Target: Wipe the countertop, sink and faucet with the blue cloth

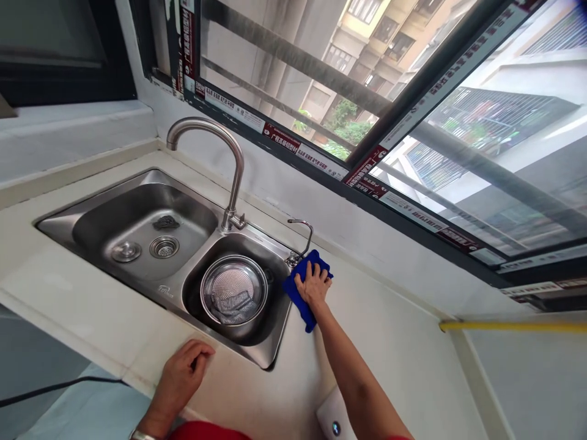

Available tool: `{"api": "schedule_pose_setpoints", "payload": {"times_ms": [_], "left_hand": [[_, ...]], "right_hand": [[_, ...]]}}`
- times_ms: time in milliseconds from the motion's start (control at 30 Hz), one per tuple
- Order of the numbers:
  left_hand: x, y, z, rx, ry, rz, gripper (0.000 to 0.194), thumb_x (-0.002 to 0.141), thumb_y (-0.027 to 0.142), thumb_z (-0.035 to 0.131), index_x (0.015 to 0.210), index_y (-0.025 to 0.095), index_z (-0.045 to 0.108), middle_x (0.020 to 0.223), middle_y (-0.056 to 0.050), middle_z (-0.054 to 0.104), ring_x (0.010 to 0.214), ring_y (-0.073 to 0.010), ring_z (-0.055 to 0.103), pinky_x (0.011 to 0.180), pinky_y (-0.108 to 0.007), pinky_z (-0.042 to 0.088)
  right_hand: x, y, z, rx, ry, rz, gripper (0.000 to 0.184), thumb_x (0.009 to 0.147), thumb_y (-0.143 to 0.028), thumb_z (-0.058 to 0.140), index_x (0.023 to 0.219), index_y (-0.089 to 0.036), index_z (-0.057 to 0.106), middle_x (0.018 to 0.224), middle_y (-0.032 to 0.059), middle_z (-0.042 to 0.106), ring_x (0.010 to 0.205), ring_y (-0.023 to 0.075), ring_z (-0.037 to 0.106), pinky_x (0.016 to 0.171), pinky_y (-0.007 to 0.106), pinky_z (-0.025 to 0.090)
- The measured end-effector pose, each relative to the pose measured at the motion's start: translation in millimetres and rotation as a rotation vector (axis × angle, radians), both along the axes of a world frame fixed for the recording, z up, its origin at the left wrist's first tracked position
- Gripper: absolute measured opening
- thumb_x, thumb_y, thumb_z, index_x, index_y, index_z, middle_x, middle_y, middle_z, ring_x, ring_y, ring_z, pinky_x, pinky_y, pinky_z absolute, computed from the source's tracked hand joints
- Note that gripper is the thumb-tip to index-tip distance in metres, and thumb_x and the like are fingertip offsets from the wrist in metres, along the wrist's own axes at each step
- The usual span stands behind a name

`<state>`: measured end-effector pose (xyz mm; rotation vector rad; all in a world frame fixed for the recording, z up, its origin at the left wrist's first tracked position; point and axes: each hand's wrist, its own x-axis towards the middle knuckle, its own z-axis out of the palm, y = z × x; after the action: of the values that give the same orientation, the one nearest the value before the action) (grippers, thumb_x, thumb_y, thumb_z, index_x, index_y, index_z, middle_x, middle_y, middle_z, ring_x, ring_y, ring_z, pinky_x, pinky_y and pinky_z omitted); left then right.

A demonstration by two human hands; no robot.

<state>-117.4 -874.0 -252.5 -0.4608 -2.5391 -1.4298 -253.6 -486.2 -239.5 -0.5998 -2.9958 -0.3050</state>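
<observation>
Right arm (348,360) outstretched over counter (389,342), right hand (314,284) palm-down, fingers spread on blue cloth (305,310), cloth at right rim of sink (195,260) toward counter's back edge, left hand (186,370) loosely curled inward, resting near counter's front edge.

Buildings (367,36) and greenery (345,113) show through a dark-framed window (352,173) above a yellow pipe (513,327)

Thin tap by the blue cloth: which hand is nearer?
Right. The right hand is on the blue cloth beside the thin tap; the left hand is across the sink, at the near side of the counter.
</observation>
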Motion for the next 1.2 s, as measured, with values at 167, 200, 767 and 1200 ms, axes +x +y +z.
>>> {"api": "schedule_pose_setpoints", "payload": {"times_ms": [167, 200, 767, 1200], "left_hand": [[-0.9, 0.7, 2.7, 0.0, -0.02, -0.002, 0.027, 0.086, 0.013, 0.046, 0.08, 0.025, 0.07, 0.079, 0.004, 0.07, 0.075, -0.0079, 0.068, 0.074, -0.015, 0.053], [-0.8, 0.9, 2.9, 0.001, -0.028, 0.001, 0.027, 0.086, 0.013, 0.046, 0.08, 0.025, 0.07, 0.079, 0.004, 0.07, 0.075, -0.008, 0.068, 0.074, -0.015, 0.053], [2.0, -1.0, -4.6, 0.033, -0.097, 0.001, 0.027, 0.084, 0.016, 0.046, 0.079, 0.024, 0.072, 0.081, 0.0, 0.072, 0.078, -0.0124, 0.069, 0.076, -0.021, 0.055], [11.2, -6.5, -3.9, 0.091, -0.078, -0.051, 0.03, 0.086, 0.016, 0.043, 0.081, 0.022, 0.072, 0.082, -0.003, 0.073, 0.078, -0.0148, 0.07, 0.072, -0.024, 0.056]], "right_hand": [[-27.6, 3.7, 5.9, -0.025, 0.019, 0.042, 0.065, 0.095, -0.052, 0.042, 0.155, -0.026, 0.042, 0.155, 0.0137, 0.04, 0.133, 0.0375, 0.033, 0.103, 0.052, 0.031], [-28.9, 4.5, 5.3, -0.024, 0.025, 0.065, 0.061, 0.095, -0.051, 0.043, 0.152, -0.029, 0.046, 0.155, 0.012, 0.041, 0.133, 0.0371, 0.032, 0.103, 0.052, 0.03], [-18.0, -27.4, 10.2, 0.107, -0.031, 0.163, 0.041, 0.093, -0.037, 0.045, 0.111, -0.009, 0.069, 0.124, 0.023, 0.056, 0.115, 0.0369, 0.043, 0.088, 0.047, 0.032], [55.3, -61.5, 11.7, 0.079, -0.03, 0.339, 0.031, 0.092, -0.033, 0.048, 0.102, -0.015, 0.071, 0.125, 0.0178, 0.061, 0.117, 0.0343, 0.046, 0.089, 0.045, 0.034]]}}
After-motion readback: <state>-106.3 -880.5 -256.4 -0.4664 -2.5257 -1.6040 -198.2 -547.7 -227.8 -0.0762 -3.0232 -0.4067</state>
